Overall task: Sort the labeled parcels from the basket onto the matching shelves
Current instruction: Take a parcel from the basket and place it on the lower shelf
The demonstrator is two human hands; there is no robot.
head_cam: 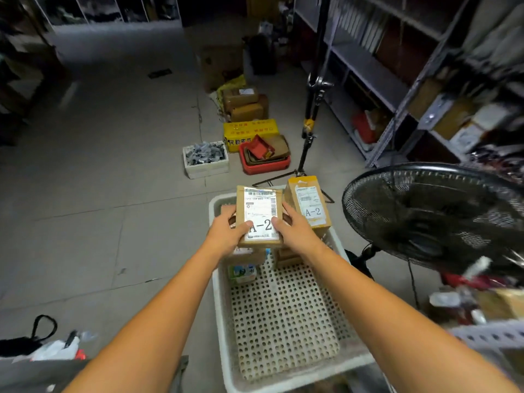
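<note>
At the centre of the frame, the left hand (226,231) and right hand (295,226) clamp a cardboard parcel (259,215) marked A-2 from either side, just above the far end of the white basket (224,321). This looks like the pick-up step; next it needs carrying to the A-2 shelf, perhaps on the rack (397,89) at upper right.

A person holds a brown parcel (261,214) labelled A-2 above the white perforated basket (221,310), left grip (226,234) on its left edge and right grip (295,231) on its right. A second A-2 parcel (309,207) stands just beside it at the basket's far right corner.
</note>
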